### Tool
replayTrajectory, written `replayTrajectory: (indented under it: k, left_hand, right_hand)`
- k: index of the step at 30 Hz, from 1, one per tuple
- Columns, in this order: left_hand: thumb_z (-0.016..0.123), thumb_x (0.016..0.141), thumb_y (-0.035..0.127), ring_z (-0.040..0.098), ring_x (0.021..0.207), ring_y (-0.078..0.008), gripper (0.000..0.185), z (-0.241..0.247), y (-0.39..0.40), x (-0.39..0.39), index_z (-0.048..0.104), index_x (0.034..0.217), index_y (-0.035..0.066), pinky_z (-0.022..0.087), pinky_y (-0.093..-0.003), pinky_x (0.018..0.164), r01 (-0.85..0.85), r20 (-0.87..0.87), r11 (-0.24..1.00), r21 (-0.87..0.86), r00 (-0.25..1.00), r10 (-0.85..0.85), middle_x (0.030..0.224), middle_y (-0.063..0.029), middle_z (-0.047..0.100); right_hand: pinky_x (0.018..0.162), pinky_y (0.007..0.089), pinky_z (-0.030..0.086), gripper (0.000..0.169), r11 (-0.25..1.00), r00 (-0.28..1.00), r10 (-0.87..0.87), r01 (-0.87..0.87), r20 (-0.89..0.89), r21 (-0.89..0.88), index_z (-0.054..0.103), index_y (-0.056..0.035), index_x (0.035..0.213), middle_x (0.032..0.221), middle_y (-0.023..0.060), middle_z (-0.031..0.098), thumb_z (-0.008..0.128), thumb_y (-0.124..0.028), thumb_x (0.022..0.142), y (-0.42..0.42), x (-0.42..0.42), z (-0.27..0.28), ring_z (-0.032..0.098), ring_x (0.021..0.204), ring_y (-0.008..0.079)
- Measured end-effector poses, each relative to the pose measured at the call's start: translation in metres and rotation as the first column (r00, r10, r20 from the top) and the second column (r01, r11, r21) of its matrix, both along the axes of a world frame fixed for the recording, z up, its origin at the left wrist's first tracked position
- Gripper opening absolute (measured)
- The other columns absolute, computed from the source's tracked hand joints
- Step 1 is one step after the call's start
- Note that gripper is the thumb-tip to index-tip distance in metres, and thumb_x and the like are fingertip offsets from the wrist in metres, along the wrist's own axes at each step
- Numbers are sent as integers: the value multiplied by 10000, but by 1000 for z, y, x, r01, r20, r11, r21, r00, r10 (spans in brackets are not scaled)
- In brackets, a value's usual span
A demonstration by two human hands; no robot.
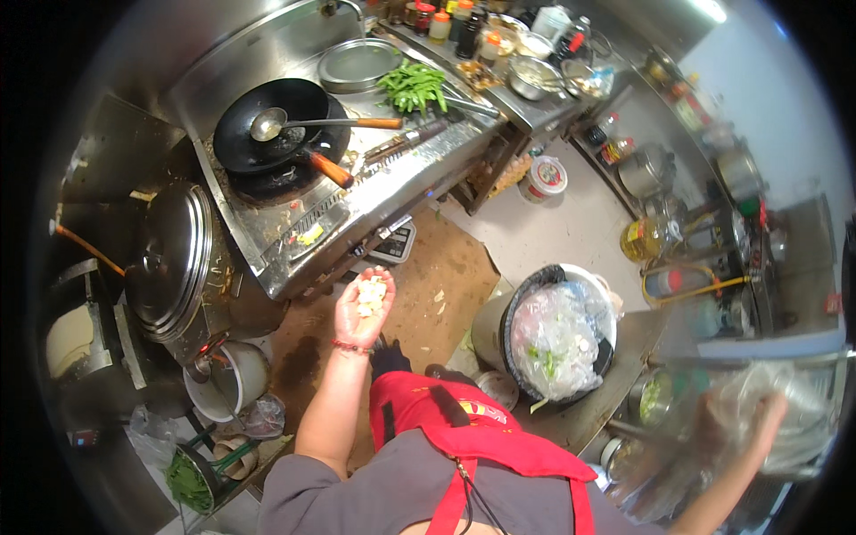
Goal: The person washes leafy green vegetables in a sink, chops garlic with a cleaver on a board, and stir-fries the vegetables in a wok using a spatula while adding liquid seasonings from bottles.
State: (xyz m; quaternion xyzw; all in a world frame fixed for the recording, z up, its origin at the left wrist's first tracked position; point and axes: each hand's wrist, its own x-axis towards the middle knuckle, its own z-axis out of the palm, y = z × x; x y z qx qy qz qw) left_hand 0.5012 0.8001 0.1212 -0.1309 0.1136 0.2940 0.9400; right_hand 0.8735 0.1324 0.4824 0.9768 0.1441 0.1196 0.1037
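My left hand (354,324) is held palm up over the floor in front of the stove, cupped around a small heap of pale chopped pieces (371,295) that look like garlic. A beaded bracelet (352,347) circles that wrist. Far to the right, my right hand (771,409) is closed on a clear plastic bag (769,438) above the side counter; the fingertips are hard to make out there. Ahead of my left hand, a black wok (234,147) sits on the stove burner, with a ladle (269,125) lying across it.
Green chilli peppers (414,87) lie beside a round metal pan (354,65) on the stove (414,157). A large lidded pot (167,264) stands at left, above a white bucket (251,381). A bin (491,328) filled with plastic bags stands at my right. Sauce bottles (471,30) line the back counter.
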Motion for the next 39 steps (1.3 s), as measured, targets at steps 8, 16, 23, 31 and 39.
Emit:
replayTrajectory:
  k: [8,16,23,31,39]
  left_hand:
    - [436,949,129,565,1058,-317,235,19,119,-24,597,980,-38,438,-454,986,-139,-43,986,-95,990,135,1048,-178,629]
    - [477,926,112,539,1060,-314,205,65,208,-94,565,990,-62,428,-463,995,-361,-97,932,-34,929,356,1056,-187,594]
    - [461,932,102,536,1069,-296,221,67,291,-104,567,1023,-69,417,-435,1015,-469,-133,849,241,851,508,1058,-184,590]
    - [417,967,364,316,1323,-283,436,20,461,3,548,1252,61,232,-495,1073,744,-569,511,431,-215,793,1378,-144,428]
    - [461,952,139,165,1409,-333,428,122,372,35,408,1361,22,147,-420,1132,874,-51,343,344,-348,936,1489,-161,284]
  right_hand:
    - [831,284,538,252,371,872,489,-173,-33,912,622,24,1142,1098,162,645,568,-54,908,430,-96,-25,644,939,206]
    - [696,353,528,202,86,-21,989,-725,-147,684,708,-82,956,861,160,680,649,-61,763,995,-162,-260,683,810,264]
    - [691,402,533,93,121,15,975,-874,-222,471,670,-47,705,768,197,649,664,-135,677,1126,-191,-327,652,780,350]
    - [791,375,528,262,278,-66,914,-619,-401,734,690,-24,927,886,235,659,620,-113,690,1163,-121,-290,663,871,332]
    - [890,398,487,404,189,316,944,-750,93,634,577,4,1109,1021,237,640,618,-186,755,1285,167,-217,615,999,361]
